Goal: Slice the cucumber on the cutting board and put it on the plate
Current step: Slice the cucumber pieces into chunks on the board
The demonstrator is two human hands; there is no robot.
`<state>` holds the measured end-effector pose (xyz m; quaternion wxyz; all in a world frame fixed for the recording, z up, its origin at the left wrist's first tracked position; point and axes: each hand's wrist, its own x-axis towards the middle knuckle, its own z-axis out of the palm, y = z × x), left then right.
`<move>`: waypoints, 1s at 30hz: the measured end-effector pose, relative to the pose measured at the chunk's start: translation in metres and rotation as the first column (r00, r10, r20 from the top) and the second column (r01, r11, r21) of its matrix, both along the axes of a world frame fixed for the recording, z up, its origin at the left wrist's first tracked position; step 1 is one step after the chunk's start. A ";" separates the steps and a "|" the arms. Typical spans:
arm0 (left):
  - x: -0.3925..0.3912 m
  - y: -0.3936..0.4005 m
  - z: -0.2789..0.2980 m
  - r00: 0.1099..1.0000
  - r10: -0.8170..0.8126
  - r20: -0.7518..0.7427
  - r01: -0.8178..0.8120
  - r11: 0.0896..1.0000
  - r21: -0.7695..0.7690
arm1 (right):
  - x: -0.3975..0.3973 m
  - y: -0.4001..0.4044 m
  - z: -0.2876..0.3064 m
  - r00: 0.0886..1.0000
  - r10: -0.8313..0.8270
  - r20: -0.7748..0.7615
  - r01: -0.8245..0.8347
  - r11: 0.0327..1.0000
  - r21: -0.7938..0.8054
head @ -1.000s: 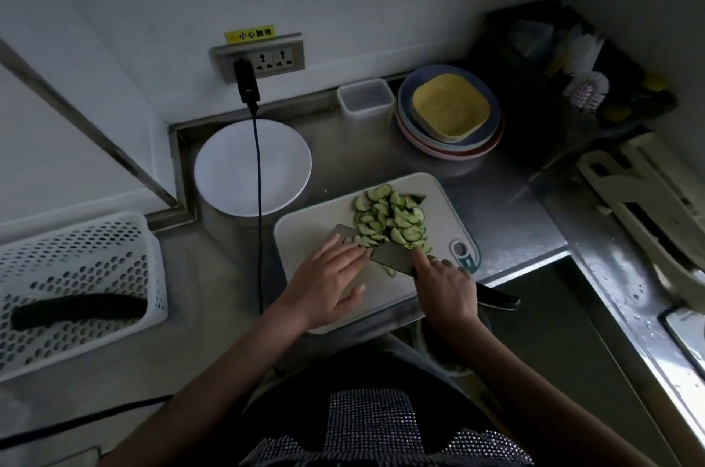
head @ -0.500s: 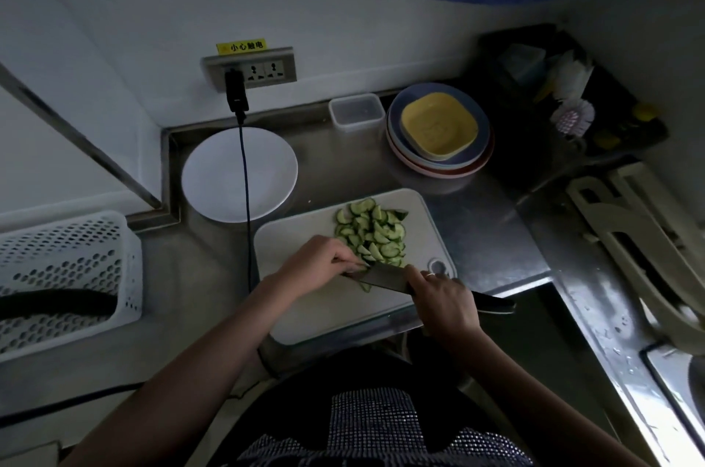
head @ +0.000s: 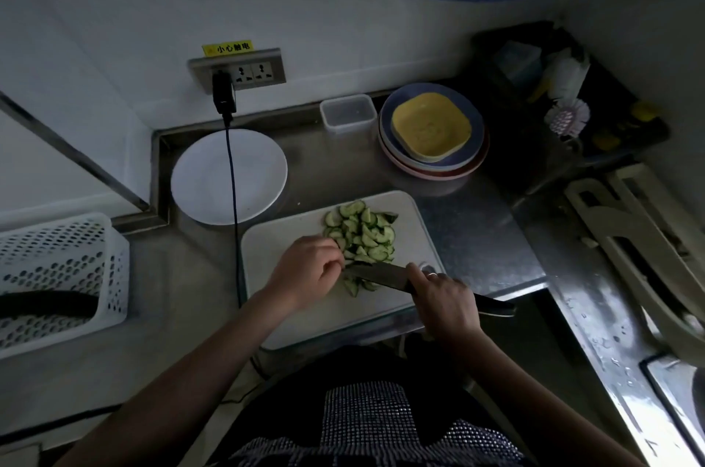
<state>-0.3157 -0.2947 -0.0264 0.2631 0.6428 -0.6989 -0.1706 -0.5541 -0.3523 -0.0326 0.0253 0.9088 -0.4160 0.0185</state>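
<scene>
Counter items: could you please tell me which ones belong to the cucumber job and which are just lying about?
In use: cucumber slices, cutting board, knife, white plate, left hand, right hand.
Lying about: basket, clear tub, stacked plates, brush, cable.

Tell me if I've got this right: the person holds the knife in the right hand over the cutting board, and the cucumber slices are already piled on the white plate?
Not quite. In the head view the white plate holds no cucumber; the cucumber slices are piled on the cutting board. The rest stands: the right hand holds the knife over the board.
</scene>
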 end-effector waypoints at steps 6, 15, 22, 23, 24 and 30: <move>-0.008 -0.005 -0.001 0.993 -0.080 0.085 0.057 0.968 0.244 | -0.003 -0.003 -0.003 0.999 0.035 -0.003 -0.035 0.999 -0.015; -0.012 -0.013 -0.008 0.995 0.098 -0.015 -0.093 0.973 0.211 | -0.010 0.003 -0.006 0.999 0.021 0.048 -0.025 0.997 0.067; 0.026 0.034 -0.052 0.914 0.404 -0.027 -0.386 0.889 0.246 | -0.008 0.006 -0.002 0.942 -0.303 0.144 0.192 0.839 0.509; 0.025 0.039 -0.059 0.943 0.331 0.024 -0.326 0.907 0.266 | -0.006 0.007 -0.001 0.924 -0.347 0.162 0.206 0.808 0.553; 0.022 0.043 -0.063 0.956 0.288 0.060 -0.294 0.915 0.277 | -0.004 0.007 -0.001 0.911 -0.378 0.167 0.217 0.780 0.587; 0.022 0.036 -0.069 0.916 0.400 0.010 -0.392 0.894 0.217 | -0.006 0.007 -0.002 0.875 -0.454 0.165 0.262 0.734 0.627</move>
